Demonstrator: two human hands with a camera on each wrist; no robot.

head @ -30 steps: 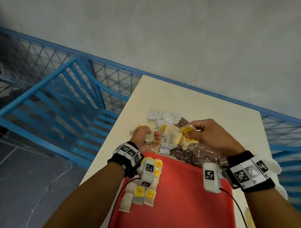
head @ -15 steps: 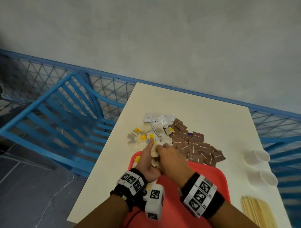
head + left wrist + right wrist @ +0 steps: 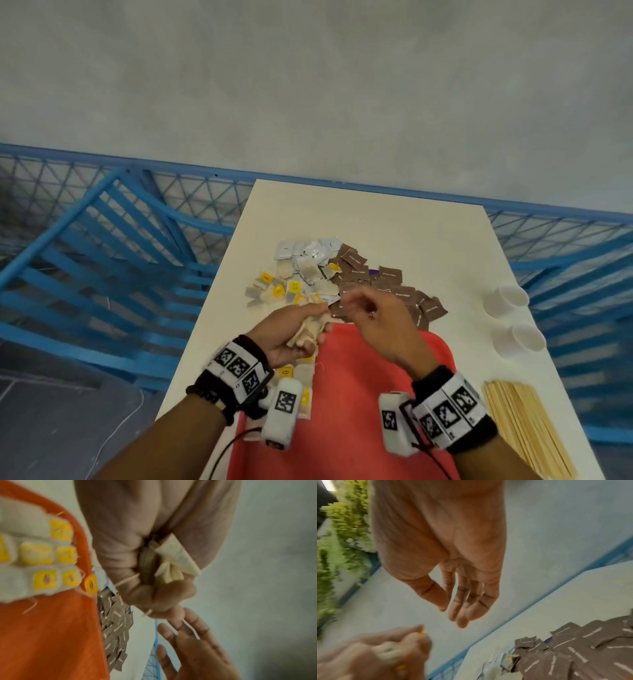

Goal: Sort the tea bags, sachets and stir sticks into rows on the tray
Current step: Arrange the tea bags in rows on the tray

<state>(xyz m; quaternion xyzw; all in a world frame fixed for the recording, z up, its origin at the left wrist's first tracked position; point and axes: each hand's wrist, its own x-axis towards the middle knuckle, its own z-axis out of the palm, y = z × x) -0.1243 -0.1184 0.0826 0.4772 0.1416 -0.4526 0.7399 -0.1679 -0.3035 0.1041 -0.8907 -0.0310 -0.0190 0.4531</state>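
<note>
My left hand (image 3: 298,313) hovers over the far edge of the red tray (image 3: 346,421), its fingers curled round a bunch of beige tea bags (image 3: 310,334). The left wrist view shows the crumpled bags (image 3: 173,561) with strings trailing from the fist. My right hand (image 3: 356,305) is just right of it with straight fingers, holding nothing (image 3: 453,612). A row of yellow-tagged tea bags (image 3: 42,561) lies on the tray's left side. More tea bags (image 3: 274,289), white sachets (image 3: 308,250) and brown sachets (image 3: 394,294) are piled beyond the tray. Wooden stir sticks (image 3: 524,425) lie right of the tray.
Two white paper cups (image 3: 507,299) (image 3: 520,339) stand near the table's right edge. A blue metal railing (image 3: 102,267) runs close along the left and far sides of the cream table (image 3: 394,222). A grey wall is behind.
Both hands came back from the pile to the tray's far edge. The right hand has drawn apart from the left and opened, while the left keeps the bunch of tea bags.
</note>
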